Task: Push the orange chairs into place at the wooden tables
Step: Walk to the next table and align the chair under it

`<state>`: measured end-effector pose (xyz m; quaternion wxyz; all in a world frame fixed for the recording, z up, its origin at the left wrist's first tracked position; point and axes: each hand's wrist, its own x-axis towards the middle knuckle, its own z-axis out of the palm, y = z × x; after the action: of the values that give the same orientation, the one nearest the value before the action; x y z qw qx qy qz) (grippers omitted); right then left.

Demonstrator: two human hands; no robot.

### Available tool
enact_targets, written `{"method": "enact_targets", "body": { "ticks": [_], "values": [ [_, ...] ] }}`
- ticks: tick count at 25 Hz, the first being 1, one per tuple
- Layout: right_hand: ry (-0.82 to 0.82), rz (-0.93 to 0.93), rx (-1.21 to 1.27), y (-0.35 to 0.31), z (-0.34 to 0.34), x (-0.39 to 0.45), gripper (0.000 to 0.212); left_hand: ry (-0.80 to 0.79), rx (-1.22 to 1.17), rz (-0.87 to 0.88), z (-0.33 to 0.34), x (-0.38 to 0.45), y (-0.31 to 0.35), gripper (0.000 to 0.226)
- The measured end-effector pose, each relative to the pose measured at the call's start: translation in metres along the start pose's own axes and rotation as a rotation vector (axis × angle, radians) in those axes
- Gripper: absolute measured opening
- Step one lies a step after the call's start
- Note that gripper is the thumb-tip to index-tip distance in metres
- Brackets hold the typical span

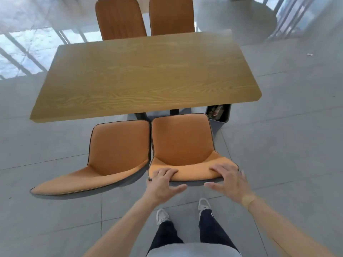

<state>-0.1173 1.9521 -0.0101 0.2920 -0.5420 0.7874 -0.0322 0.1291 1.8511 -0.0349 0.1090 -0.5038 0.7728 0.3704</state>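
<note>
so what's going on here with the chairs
A person has both hands on the top edge of the near right orange padded chair: left hand and right hand gripping its backrest. Its seat front sits close to the rectangular wooden table, not tucked under. The near left orange chair stands alongside, and two more face them across the table.

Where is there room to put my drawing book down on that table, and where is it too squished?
The whole wooden table top is bare, from the two far chairs to the near edge. It is crowded on the near side: the left chair and the right chair sit almost touching, both hands grip the right chair's back, and a bin is tucked under the table's right corner.
</note>
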Motion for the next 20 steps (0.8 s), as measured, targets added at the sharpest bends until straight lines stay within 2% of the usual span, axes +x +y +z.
{"method": "enact_targets", "body": {
  "ticks": [3,12,20],
  "values": [
    [-0.006,-0.003,0.032,-0.001,0.006,-0.004,0.079,0.018,0.034,0.005,0.004,0.005,-0.003,0.080],
    [-0.038,-0.049,-0.047,0.012,0.014,0.019,0.082,0.137,0.005,0.004,0.009,0.005,-0.009,0.093],
    [0.008,-0.118,-0.086,0.027,0.002,0.038,0.082,0.264,-0.001,0.034,0.015,0.014,0.006,0.085]
  ]
}}
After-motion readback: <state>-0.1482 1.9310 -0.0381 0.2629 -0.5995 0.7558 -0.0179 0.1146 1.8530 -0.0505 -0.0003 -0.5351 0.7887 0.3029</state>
